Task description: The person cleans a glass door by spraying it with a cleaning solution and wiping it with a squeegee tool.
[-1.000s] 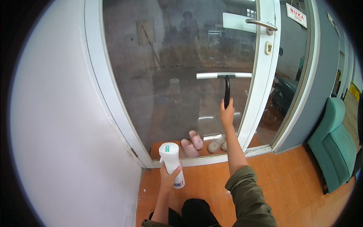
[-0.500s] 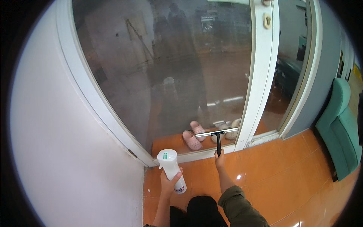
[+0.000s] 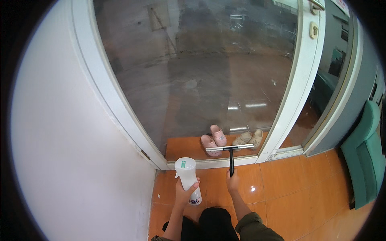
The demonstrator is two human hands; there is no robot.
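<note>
My left hand (image 3: 185, 191) is wrapped round a white spray bottle (image 3: 185, 170) with a trigger at its side and a green mark on its top. In my right hand (image 3: 232, 181) is a window squeegee (image 3: 231, 160), gripped by its black handle. Its long, thin blade lies crosswise in front of the lower part of the glass door pane (image 3: 193, 96); whether it touches the glass I cannot tell. Behind the pane stand pink clogs (image 3: 218, 135) and beige clogs (image 3: 242, 138), partly covered by the blade.
A white frame (image 3: 277, 120) with a keyhole plate (image 3: 313, 30) and a handle borders the glass. On the left rises a white wall (image 3: 88, 168). A green chair (image 3: 364, 156) stands at the right on the orange tiled floor (image 3: 289, 184).
The view has shifted, so the door sits further right. Both hands keep their holds, and the squeegee is slightly lower against the door, its blade now tilted a little differently.
</note>
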